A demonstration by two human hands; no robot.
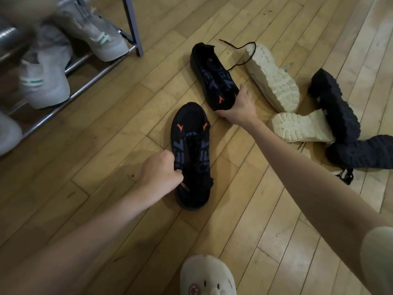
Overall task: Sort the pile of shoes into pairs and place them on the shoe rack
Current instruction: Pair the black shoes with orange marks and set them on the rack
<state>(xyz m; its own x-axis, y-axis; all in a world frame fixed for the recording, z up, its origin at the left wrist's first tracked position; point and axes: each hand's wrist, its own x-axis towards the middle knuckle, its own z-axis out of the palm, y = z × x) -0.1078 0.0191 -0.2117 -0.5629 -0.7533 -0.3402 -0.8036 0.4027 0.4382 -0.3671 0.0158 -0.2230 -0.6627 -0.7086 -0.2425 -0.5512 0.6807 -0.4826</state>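
Observation:
Two matching black knit sneakers with orange marks lie on the wooden floor. My left hand (162,174) grips the near sneaker (192,154) by its side near the collar. My right hand (238,107) grips the toe end of the far sneaker (212,75), whose black lace trails off to the right. A metal shoe rack (85,81) stands at the upper left with a pair of white sneakers with green stripes (49,81) on it.
To the right lie two cream-soled shoes (274,81) on their sides and two dark navy chunky-soled shoes (338,105), piled together. A plush slipper (207,275) on my foot shows at the bottom edge. Another white shoe (8,135) sits at the rack's left.

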